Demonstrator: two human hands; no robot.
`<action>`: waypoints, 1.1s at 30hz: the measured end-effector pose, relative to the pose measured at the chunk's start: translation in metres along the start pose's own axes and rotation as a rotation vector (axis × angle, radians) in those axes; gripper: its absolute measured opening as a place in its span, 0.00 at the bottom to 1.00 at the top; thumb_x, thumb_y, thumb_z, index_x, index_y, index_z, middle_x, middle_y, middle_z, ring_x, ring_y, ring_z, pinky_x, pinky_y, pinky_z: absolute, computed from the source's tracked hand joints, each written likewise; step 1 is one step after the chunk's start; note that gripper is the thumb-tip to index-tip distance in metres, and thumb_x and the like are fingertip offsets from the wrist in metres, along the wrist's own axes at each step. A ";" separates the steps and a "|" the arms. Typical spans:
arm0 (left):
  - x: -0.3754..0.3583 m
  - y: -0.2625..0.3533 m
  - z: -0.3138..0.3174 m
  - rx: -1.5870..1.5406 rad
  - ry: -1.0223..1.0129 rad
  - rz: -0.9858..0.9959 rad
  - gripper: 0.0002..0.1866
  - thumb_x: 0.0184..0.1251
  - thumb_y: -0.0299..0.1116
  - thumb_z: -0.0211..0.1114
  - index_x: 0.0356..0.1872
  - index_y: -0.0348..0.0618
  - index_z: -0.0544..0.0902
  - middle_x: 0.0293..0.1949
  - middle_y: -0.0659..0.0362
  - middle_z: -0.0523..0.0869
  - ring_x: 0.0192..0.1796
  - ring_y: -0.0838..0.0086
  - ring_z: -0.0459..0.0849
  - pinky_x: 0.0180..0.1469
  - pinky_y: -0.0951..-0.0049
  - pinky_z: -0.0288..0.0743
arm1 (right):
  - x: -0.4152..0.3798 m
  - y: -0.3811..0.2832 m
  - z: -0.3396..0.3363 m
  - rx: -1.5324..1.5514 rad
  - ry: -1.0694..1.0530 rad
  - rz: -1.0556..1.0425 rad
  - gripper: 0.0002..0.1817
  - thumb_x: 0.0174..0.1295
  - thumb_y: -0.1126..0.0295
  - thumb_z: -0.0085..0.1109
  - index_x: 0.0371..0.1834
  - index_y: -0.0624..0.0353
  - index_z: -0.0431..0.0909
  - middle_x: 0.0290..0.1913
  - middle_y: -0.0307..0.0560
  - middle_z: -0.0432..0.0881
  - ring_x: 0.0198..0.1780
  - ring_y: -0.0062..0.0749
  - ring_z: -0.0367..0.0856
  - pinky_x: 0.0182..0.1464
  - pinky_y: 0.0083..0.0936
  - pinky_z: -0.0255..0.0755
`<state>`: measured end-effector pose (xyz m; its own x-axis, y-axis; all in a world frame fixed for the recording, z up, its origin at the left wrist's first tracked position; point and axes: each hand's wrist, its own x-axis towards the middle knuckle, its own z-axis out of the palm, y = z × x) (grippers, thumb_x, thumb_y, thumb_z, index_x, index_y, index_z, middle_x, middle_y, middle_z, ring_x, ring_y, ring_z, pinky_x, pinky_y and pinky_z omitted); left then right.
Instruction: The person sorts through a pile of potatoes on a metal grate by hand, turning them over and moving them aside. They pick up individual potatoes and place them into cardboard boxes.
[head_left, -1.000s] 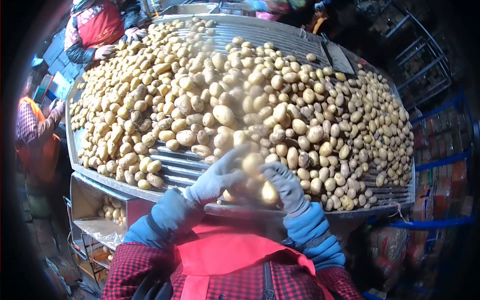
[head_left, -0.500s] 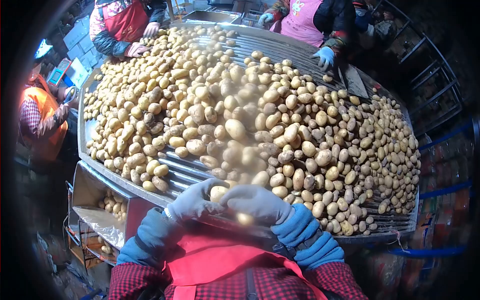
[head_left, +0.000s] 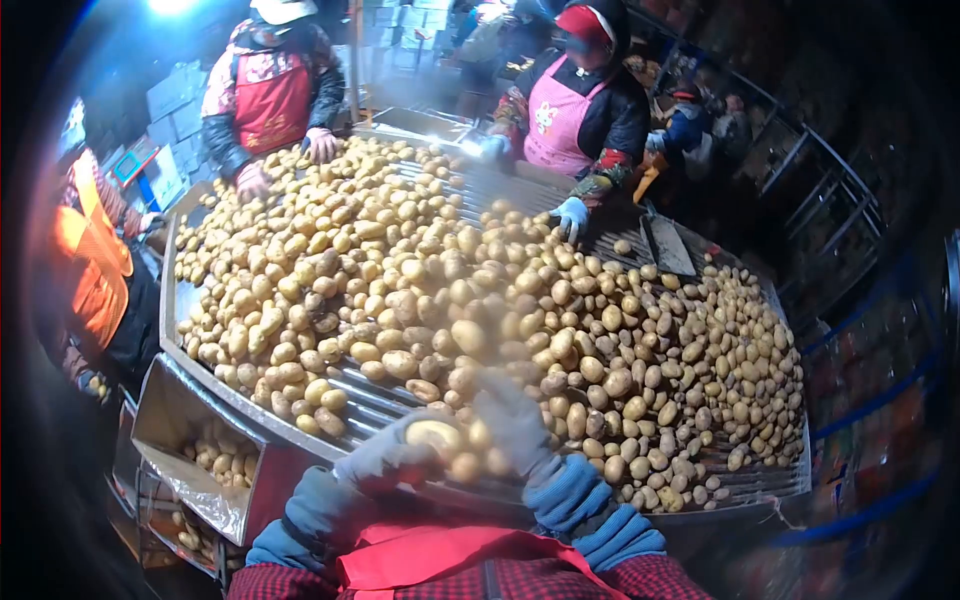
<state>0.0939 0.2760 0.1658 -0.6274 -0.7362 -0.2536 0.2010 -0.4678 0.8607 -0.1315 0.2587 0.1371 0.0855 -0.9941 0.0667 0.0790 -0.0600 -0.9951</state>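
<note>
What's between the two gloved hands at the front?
In the head view, a few potatoes are between the left hand and right hand; blur hides whether the right touches any.

Before you, potatoes [head_left: 467,337] lie across the bench [head_left: 375,400], mid-frame, with two co-workers [head_left: 275,105] behind it, upper left and upper centre. At lower left, beside the bench, a box [head_left: 270,490] holds more potatoes.

Slatted tbl [head_left: 376,405] — potatoes [head_left: 467,336] piled w/ gaps
</note>
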 end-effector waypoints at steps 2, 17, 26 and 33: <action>-0.007 -0.008 -0.003 -0.005 -0.116 0.075 0.32 0.59 0.42 0.72 0.65 0.43 0.79 0.46 0.60 0.87 0.34 0.76 0.83 0.37 0.74 0.78 | -0.003 0.000 0.023 -0.243 -0.001 -0.040 0.22 0.76 0.72 0.60 0.72 0.61 0.76 0.57 0.44 0.85 0.47 0.20 0.84 0.50 0.18 0.80; -0.160 -0.061 -0.071 -0.194 0.222 0.386 0.33 0.65 0.43 0.79 0.68 0.39 0.78 0.57 0.57 0.86 0.58 0.73 0.83 0.63 0.70 0.77 | 0.003 0.064 0.183 -0.081 -0.323 -0.057 0.22 0.78 0.77 0.51 0.74 0.65 0.71 0.72 0.53 0.78 0.47 0.25 0.84 0.46 0.21 0.80; -0.253 -0.116 -0.079 -0.506 0.448 0.602 0.35 0.63 0.40 0.79 0.69 0.41 0.75 0.55 0.55 0.85 0.53 0.70 0.86 0.52 0.69 0.84 | -0.039 0.057 0.313 -0.060 -0.763 0.029 0.23 0.80 0.77 0.47 0.76 0.63 0.70 0.64 0.50 0.82 0.52 0.21 0.82 0.52 0.20 0.78; -0.277 -0.154 -0.097 -0.522 0.648 0.781 0.33 0.64 0.37 0.75 0.69 0.40 0.74 0.52 0.56 0.85 0.44 0.73 0.87 0.44 0.74 0.83 | -0.066 0.056 0.363 0.068 -1.047 0.381 0.24 0.84 0.67 0.43 0.78 0.63 0.66 0.69 0.53 0.79 0.63 0.33 0.81 0.65 0.30 0.77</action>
<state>0.3103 0.5045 0.0606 0.2827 -0.9584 -0.0406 0.7494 0.1943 0.6330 0.2278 0.3534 0.1042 0.9079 -0.3779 -0.1817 -0.0798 0.2696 -0.9597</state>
